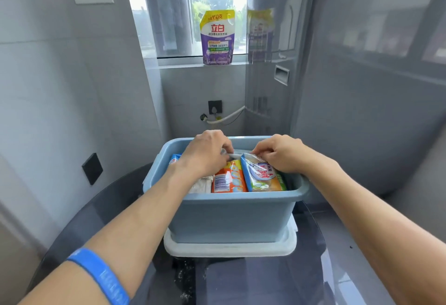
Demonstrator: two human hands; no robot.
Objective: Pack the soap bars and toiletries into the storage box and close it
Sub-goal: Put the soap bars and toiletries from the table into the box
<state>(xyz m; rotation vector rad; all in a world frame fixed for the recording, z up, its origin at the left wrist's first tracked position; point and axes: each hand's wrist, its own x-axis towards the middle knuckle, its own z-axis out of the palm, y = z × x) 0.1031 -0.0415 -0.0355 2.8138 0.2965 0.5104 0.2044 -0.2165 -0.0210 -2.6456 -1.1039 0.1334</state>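
Note:
A blue storage box (231,217) stands on its pale lid (229,248), which lies upside down on a dark glass surface. Inside are an orange soap pack (229,179), a blue and green soap pack (261,176), a white packet (201,184) and part of another blue packet (174,158). My left hand (207,155) reaches into the box at the back, fingers curled down between the packs. My right hand (280,153) pinches the top edge of the blue and green soap pack. What my left fingers grip is hidden.
A purple and yellow detergent pouch (217,36) stands on the window sill behind. A tall grey appliance (337,75) rises at the right, tiled wall at the left. A wall socket with a hose (225,117) sits behind the box.

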